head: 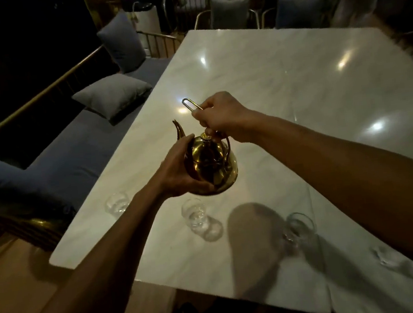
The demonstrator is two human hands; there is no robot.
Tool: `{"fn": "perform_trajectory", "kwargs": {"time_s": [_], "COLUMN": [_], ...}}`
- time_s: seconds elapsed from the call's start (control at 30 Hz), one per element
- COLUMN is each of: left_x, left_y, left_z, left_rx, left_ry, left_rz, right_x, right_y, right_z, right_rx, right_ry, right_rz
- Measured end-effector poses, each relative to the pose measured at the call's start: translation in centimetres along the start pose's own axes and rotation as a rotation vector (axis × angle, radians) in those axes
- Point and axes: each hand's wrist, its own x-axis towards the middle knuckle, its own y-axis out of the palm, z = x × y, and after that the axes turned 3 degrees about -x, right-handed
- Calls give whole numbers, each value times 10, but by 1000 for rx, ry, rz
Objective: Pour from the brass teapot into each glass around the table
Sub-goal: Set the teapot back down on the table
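- Hands both clamped on the brass teapot [211, 163]: right hand [217, 115] grips the top handle, left hand [176, 170] cups the belly, probably to steady the tilt.
- It's held over the marble worktop [281, 75], spout up, with a glass [194, 213] just below, likely next.

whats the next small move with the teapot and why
Probably draw the teapot back until its spout sits over the nearest glass. The right hand grips it from above, the left hand cups its side, and nothing pours yet.
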Motion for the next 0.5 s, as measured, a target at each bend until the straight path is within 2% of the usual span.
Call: {"fn": "perform_trajectory", "kwargs": {"time_s": [0.1,0.27,0.5], "left_x": [30,70,118], "left_y": [32,98,212], "left_z": [-12,-35,-60], "left_rx": [134,202,203], "left_ry": [91,159,134], "left_rz": [-7,-12,125], "right_x": [-8,-20,-31], "right_y": [-39,-99,-169], "right_z": [-24,-74,-160], "right_rx": [62,145,152], "right_ry": [34,90,212], "right_rz": [-68,-178,-280]}}
